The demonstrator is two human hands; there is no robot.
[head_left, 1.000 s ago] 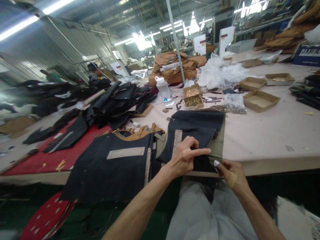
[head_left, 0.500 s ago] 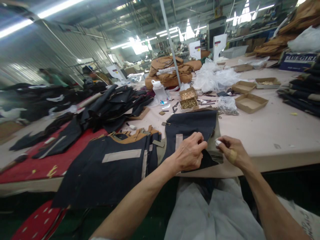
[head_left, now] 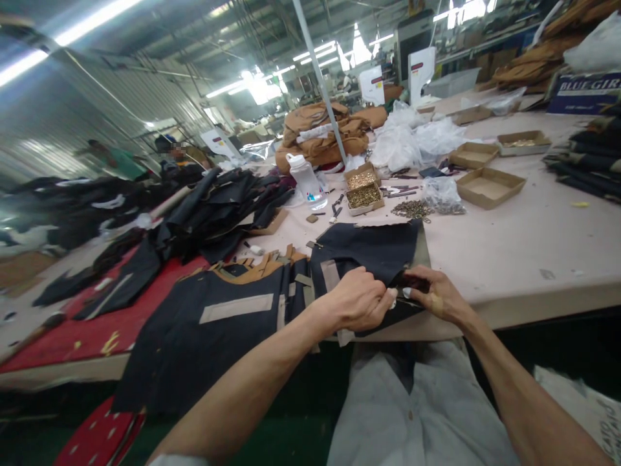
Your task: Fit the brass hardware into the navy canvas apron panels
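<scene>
A dark navy fabric panel (head_left: 373, 249) with a beige strip lies at the table's front edge, over olive-backed layers. My left hand (head_left: 363, 299) is closed on its near edge, with the fingers curled and the thumb pointing right. At the panel's right near corner, my right hand (head_left: 439, 296) pinches the cloth, its fingers partly hidden in the fold. White coverings show at both thumb tips, which are close together. Left of the hands, more dark panels with tan edging (head_left: 242, 304) overlap and hang over the table edge.
Beyond the panel stand a box of small brass-coloured hardware (head_left: 365, 198), a water bottle (head_left: 306, 181) and loose metal pieces (head_left: 412, 208). Shallow cardboard boxes (head_left: 491, 188) sit at right. Dark cloth is heaped at left (head_left: 213, 207). A red stool (head_left: 99, 435) stands below the table.
My right hand has moved left onto the panel's corner and taken hold of it. My left hand has shifted slightly left and down, and the near edge is now bunched between both hands.
</scene>
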